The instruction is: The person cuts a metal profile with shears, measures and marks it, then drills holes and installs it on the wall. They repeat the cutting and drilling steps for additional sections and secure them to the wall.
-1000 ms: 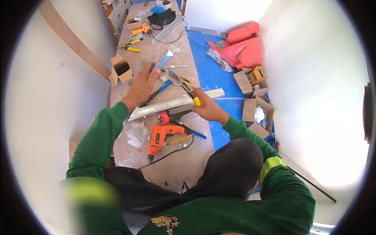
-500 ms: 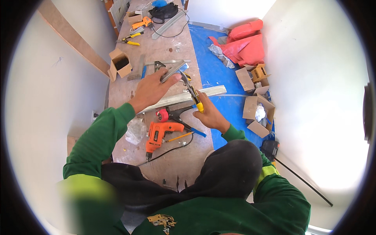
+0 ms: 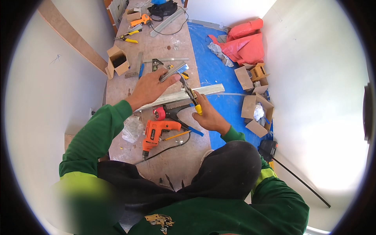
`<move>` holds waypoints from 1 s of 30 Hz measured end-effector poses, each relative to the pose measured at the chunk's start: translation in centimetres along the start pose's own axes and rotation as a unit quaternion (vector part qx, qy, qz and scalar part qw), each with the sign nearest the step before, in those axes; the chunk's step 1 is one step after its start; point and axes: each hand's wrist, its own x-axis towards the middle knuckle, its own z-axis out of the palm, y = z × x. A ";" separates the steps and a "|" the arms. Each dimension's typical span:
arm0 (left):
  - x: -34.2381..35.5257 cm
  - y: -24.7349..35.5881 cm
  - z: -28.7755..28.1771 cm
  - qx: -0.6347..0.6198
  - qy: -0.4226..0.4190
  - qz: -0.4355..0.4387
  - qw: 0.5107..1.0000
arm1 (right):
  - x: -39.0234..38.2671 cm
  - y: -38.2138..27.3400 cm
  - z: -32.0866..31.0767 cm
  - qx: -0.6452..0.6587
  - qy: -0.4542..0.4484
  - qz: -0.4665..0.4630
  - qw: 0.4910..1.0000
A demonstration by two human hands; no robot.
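My left hand (image 3: 149,89) is closed around a short metal channel (image 3: 172,71), held up over the work surface with its far end angled up to the right. My right hand (image 3: 212,116) grips snips (image 3: 190,94) with yellow handle ends. Their jaws meet the channel's near right edge, close to my left thumb; whether they bite into the metal is too small to tell. Below lie long metal profiles (image 3: 176,98), reaching past the board's right edge. Nearer me are an orange corded drill (image 3: 154,135), a pencil (image 3: 177,135), a black clamp with blue grips (image 3: 172,112) and a pink-red roll (image 3: 159,113).
An open small cardboard box (image 3: 117,60), a combination square (image 3: 156,64), yellow-handled pliers (image 3: 129,38) and an orange tool (image 3: 140,20) lie farther up the board (image 3: 156,47). Right of it, blue sheeting (image 3: 225,105) carries open cartons (image 3: 256,115) and red sheeting (image 3: 246,45). White walls stand on both sides.
The view has shifted slightly, so the board and the things on it sit a little farther left. Both hands keep the same grips, with the snips still at the channel's edge.
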 end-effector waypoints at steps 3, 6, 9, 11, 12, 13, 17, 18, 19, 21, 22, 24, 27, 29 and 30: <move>0.0 0.2 -0.1 0.021 -0.008 0.002 1.000 | 0.2 0.8 0.6 -0.002 0.026 0.007 1.000; 0.3 0.4 -0.2 0.047 -0.016 -0.001 0.999 | 0.2 1.6 1.0 -0.022 0.036 0.004 0.999; 0.6 0.1 -0.2 0.042 -0.026 0.002 0.999 | 0.1 2.1 1.4 0.001 0.041 0.018 0.999; 0.7 -0.2 0.1 0.048 -0.023 0.006 0.999 | 0.2 2.2 1.7 -0.020 0.062 0.030 0.997; 0.8 -0.4 0.3 0.053 -0.018 0.013 0.998 | 0.2 2.3 1.9 -0.031 0.063 0.037 0.997; 0.9 -0.6 0.5 0.059 -0.011 0.020 0.998 | 0.3 2.4 2.0 -0.044 0.068 0.036 0.996; 1.3 -1.2 1.4 0.083 -0.014 0.037 0.996 | 0.4 2.8 2.8 -0.055 0.075 0.090 0.992; 1.4 -1.3 1.5 0.091 -0.012 0.047 0.995 | 0.3 2.9 3.2 -0.025 0.097 0.057 0.993; 1.4 -1.4 1.7 0.085 -0.032 0.047 0.995 | 0.2 3.1 3.5 -0.011 0.093 0.075 0.993; 1.3 -1.4 1.9 0.073 -0.069 0.056 0.993 | -0.4 3.4 4.2 0.024 0.101 0.102 0.989; 1.1 -1.4 1.9 0.060 -0.079 0.032 0.995 | -0.7 3.5 4.4 0.048 0.104 0.088 0.989; 1.0 -1.3 2.0 0.081 -0.075 0.050 0.993 | -1.2 3.9 4.6 0.019 0.086 0.100 0.991; 1.1 -1.3 1.5 0.115 -0.096 0.063 0.987 | -2.2 4.1 4.3 0.092 0.026 0.124 0.988; 1.2 -1.8 0.8 0.159 -0.112 0.071 0.978 | -3.5 3.9 4.0 0.169 -0.039 0.164 0.971; 1.1 -2.2 0.5 0.190 -0.113 0.082 0.972 | -4.7 3.8 3.6 0.203 -0.078 0.193 0.957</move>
